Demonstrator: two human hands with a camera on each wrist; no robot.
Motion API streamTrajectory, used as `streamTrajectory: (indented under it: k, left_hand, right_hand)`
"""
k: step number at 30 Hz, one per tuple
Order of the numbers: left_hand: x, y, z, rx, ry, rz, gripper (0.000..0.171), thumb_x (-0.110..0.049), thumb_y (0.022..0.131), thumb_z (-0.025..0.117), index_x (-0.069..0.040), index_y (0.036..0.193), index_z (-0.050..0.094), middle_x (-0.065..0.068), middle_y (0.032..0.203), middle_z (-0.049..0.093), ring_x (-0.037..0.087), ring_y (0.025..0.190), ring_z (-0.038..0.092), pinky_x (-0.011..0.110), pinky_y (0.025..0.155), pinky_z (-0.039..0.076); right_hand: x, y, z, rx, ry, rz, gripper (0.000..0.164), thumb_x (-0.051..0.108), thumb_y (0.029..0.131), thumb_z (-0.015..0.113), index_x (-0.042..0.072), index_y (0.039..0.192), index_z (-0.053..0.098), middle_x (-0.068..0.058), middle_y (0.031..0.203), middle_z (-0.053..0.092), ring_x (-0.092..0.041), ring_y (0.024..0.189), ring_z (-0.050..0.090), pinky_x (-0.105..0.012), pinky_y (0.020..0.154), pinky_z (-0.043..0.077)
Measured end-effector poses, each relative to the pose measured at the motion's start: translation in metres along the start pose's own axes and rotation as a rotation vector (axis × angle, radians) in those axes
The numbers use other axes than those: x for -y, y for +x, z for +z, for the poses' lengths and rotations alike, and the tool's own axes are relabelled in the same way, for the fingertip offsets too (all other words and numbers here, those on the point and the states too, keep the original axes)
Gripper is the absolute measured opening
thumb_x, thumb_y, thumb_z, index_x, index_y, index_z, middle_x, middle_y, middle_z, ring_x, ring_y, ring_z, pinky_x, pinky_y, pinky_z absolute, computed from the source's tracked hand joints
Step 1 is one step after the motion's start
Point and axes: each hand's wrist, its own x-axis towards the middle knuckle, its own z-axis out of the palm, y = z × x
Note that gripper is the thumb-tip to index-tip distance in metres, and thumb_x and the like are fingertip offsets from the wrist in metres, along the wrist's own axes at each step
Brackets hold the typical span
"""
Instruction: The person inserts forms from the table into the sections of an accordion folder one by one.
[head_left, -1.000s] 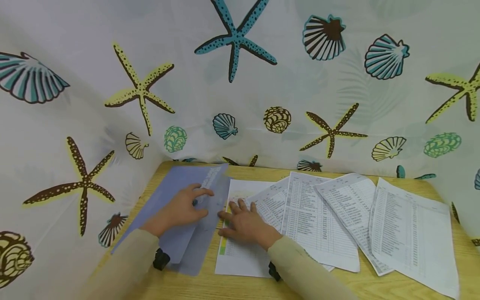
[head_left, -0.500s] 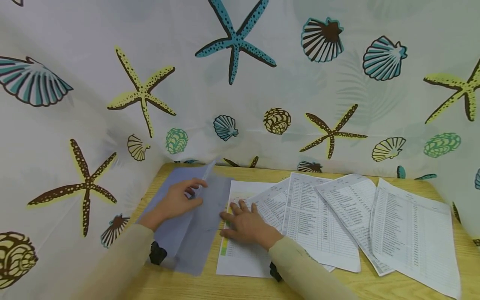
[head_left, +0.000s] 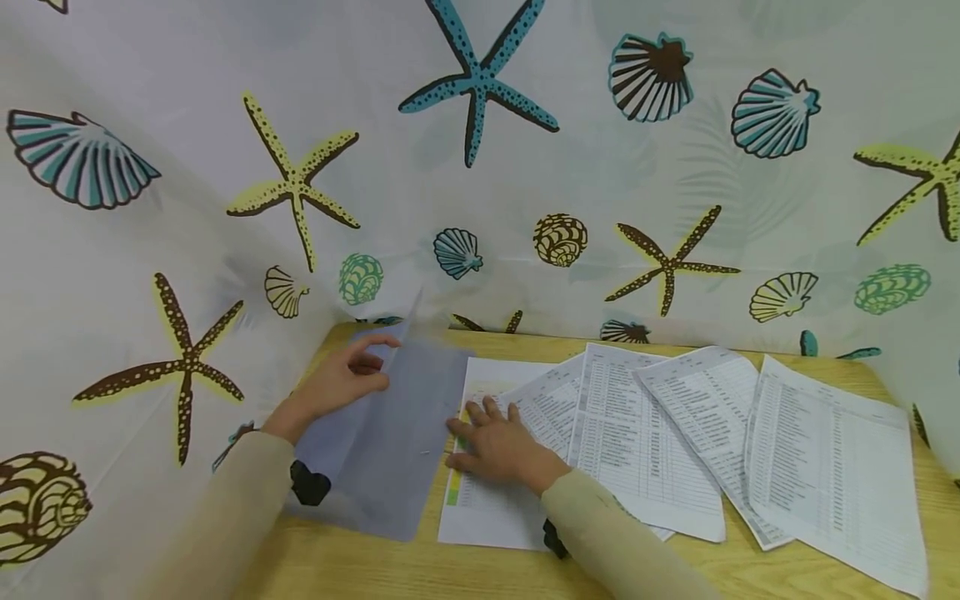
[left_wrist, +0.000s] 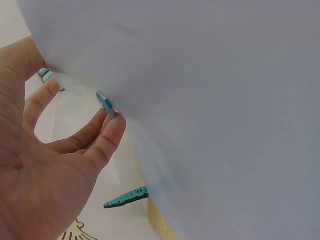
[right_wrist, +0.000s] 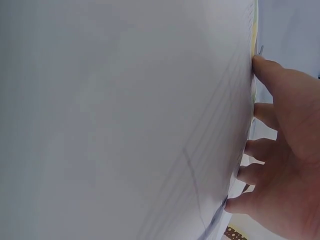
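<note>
Plastic folder [head_left: 401, 454] lies on the tabletop [head_left: 360, 575], left of the printed sheet [head_left: 480, 523], left hand [head_left: 333, 385] fingers curled at its raised flap [left_wrist: 205, 100], right hand [head_left: 498, 442] fingers spread on the sheet; probably light, floppy, slick (creases easily, I'd guess), best held by the flap's free edge.

Folder cover [left_wrist: 210, 110] (left hand [head_left: 332, 382] too) higher, farther left

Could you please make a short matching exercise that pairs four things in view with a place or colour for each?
1. Left hand
2. Right hand
3. Folder
4. Table

A. Bluish
B. At a raised flap
C. Yellowish wood
D. Resting on a white sheet

Pairs: 1-B, 2-D, 3-A, 4-C
</note>
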Motion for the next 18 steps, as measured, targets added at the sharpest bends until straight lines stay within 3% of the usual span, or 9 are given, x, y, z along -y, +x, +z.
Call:
streamTrajectory:
  k: [4,11,18]
  left_hand:
    - [0.003,0.001,-0.007,0.005,-0.044,0.013,0.056,-0.012,0.095,0.064,-0.015,0.151,0.054,0.017,0.129,0.063,0.026,0.104,0.064,0.036,0.083,0.051]
    - [0.004,0.0,-0.012,0.03,-0.097,0.018,0.061,-0.01,0.098,0.064,-0.016,0.157,0.049,0.016,0.149,0.047,0.026,0.111,0.057,0.035,0.089,0.05]
    - [-0.002,-0.001,-0.013,0.049,-0.089,-0.008,0.062,-0.012,0.098,0.064,-0.018,0.158,0.049,0.019,0.15,0.048,0.034,0.121,0.056,0.039,0.091,0.049]
  right_hand:
    - [0.0,0.0,-0.002,0.006,0.007,0.0,0.067,0.059,0.106,0.05,0.027,0.164,0.04,-0.012,0.174,0.028,-0.039,0.163,0.018,-0.069,0.126,0.018]
    - [0.002,0.0,-0.002,0.01,0.002,0.007,0.066,0.059,0.106,0.05,0.028,0.163,0.041,-0.012,0.174,0.028,-0.039,0.163,0.018,-0.068,0.126,0.018]
    - [0.001,0.0,-0.004,0.022,0.005,0.004,0.066,0.059,0.106,0.05,0.028,0.163,0.041,-0.011,0.174,0.027,-0.039,0.163,0.018,-0.068,0.126,0.018]
